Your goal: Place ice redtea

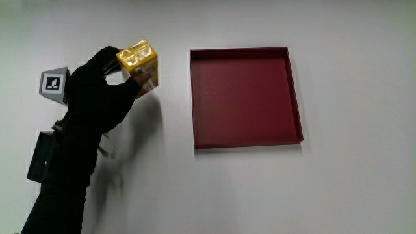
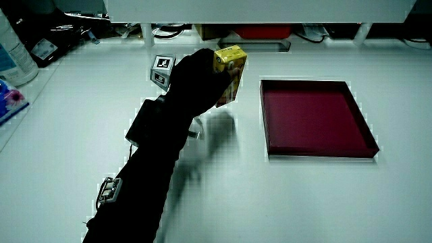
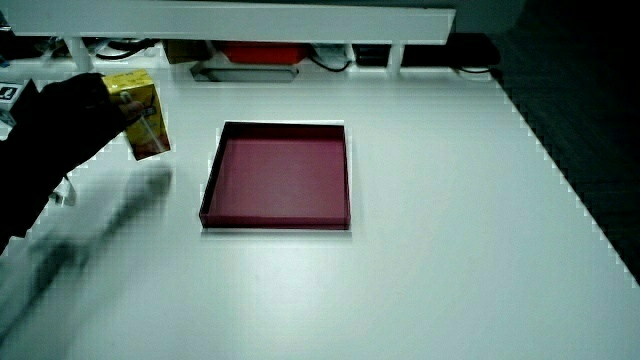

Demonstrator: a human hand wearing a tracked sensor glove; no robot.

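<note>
The hand (image 1: 97, 97) covers part of the yellow carton (image 1: 140, 62); its forearm runs off the edge.

Hand (image 3: 60, 120) grips yellow carton (image 3: 140, 115), raised above table (image 3: 420, 260), beside red tray (image 3: 278, 178).

Hand (image 1: 97, 97) grips the carton (image 1: 138, 63), lifted off the table (image 1: 351, 188) beside the tray (image 1: 246, 96). Bare table between carton and tray, nothing in that gap. Tray has a low rim all round and nothing in it, so it's open from above; the rim is the only lip to cross. In both side views the partition (image 2: 256, 8) (image 3: 230, 20) bounds the table edge farthest from the person, with clutter under it. A side view shows a bottle (image 2: 13, 54) at the table's edge, well apart from the tray.
</note>
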